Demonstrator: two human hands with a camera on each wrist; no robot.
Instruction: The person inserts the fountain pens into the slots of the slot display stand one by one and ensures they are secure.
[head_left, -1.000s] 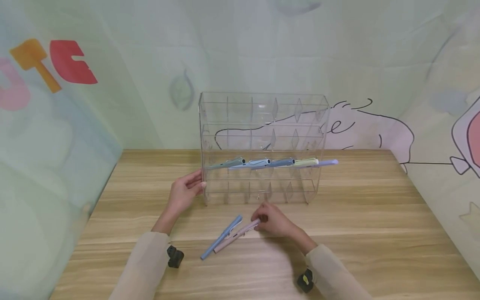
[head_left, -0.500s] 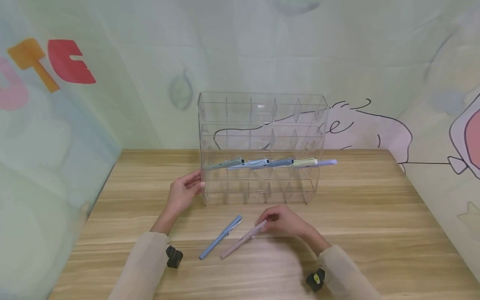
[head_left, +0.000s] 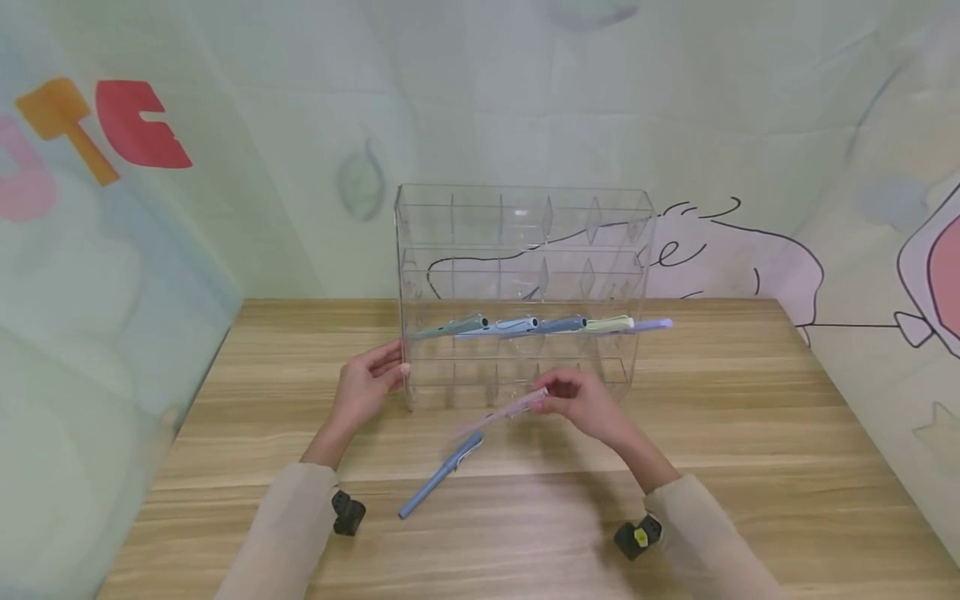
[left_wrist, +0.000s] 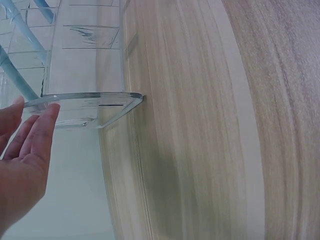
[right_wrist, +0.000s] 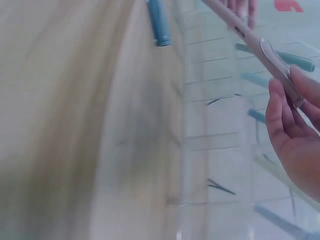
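Note:
A clear acrylic rack [head_left: 547,218] with several tiers and dividers stands on the table. My left hand [head_left: 365,385] rests at its left side, straight fingers against the side panel in the left wrist view. My right hand [head_left: 587,406] pinches a pale pink pen [right_wrist: 272,62] by its clip end, in front of the rack's lowest tier. The pink pen tilts down to the left, over the table. Beneath it, a blue pen [head_left: 441,475] lies slanted on the table.
Pens lie across one lower tier: a grey-green pen [head_left: 457,326], a light blue pen [head_left: 506,327], a dark blue pen [head_left: 562,325], a pale yellow pen [head_left: 611,324] and a purple pen [head_left: 658,324]. A printed cloth [head_left: 300,125] hangs behind the wood-grain table [head_left: 750,467].
My right hand has lifted the pink pen off the table, from beside the blue pen, up toward the rack's front. The left hand stays at the rack's side.

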